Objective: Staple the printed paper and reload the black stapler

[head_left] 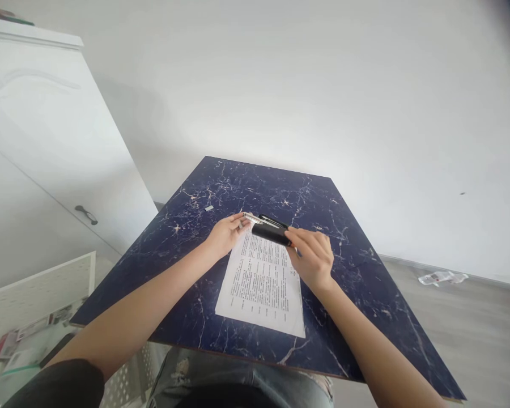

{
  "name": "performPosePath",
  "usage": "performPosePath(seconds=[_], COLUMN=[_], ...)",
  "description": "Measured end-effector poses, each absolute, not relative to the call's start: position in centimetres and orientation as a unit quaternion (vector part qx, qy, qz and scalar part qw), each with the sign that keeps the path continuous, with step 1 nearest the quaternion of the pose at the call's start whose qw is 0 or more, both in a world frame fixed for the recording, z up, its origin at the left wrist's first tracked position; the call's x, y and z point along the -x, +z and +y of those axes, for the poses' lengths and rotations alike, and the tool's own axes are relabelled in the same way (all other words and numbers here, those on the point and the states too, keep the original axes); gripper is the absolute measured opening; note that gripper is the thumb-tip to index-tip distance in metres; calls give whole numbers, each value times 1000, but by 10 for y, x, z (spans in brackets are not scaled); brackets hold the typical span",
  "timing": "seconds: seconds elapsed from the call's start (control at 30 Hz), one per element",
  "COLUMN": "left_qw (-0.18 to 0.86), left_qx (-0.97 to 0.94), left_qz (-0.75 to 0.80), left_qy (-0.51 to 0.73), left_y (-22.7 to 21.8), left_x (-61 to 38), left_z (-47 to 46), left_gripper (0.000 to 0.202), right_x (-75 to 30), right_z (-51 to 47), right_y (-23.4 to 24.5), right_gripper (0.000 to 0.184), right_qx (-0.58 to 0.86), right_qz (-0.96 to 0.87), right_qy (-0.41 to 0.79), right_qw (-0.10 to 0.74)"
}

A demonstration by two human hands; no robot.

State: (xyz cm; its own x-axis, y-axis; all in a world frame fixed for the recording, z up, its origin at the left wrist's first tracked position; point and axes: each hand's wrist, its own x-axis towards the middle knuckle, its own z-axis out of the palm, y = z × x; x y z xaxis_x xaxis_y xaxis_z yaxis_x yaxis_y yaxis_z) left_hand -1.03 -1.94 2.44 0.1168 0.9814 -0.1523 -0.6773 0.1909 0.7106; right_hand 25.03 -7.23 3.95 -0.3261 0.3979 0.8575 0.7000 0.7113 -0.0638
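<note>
A printed sheet of paper (263,283) lies on a dark blue marbled table (365,272). At the sheet's far edge a black stapler (271,229) is opened out, its metal arm pointing left. My right hand (312,258) is closed around the stapler's black body. My left hand (228,231) pinches the metal end of the stapler's arm with fingers and thumb.
A small silvery piece (208,208), possibly a strip of staples, lies on the table left of the hands. A white cabinet (46,153) stands at the left, with a white perforated basket (38,317) holding papers below it. A crumpled plastic bottle (442,277) lies on the floor by the wall.
</note>
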Motion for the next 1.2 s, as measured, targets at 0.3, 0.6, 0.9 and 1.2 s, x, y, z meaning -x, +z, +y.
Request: performPosePath(seconds=[0.3,0.6,0.9,1.2], left_qw=[270,397,402,459], left_qx=[-459,-527,-637,-698], left_qz=[357,359,326,243], left_qy=[768,660,571,492], left_y=[46,60,50,51], left_x=[33,6,4,-8], left_z=[-23,-68,-70,-78], left_gripper=[25,32,26,22], right_x=[-240,-234,-247,-237], right_z=[-61,-58,-52,-80], right_y=[29,12,28,57], right_gripper=[25,19,33,38], right_qx=[561,552,465,221], right_qz=[-661,-687,-769,-872], right_qy=[215,238,147,65], right_qw=[449,409,413,433])
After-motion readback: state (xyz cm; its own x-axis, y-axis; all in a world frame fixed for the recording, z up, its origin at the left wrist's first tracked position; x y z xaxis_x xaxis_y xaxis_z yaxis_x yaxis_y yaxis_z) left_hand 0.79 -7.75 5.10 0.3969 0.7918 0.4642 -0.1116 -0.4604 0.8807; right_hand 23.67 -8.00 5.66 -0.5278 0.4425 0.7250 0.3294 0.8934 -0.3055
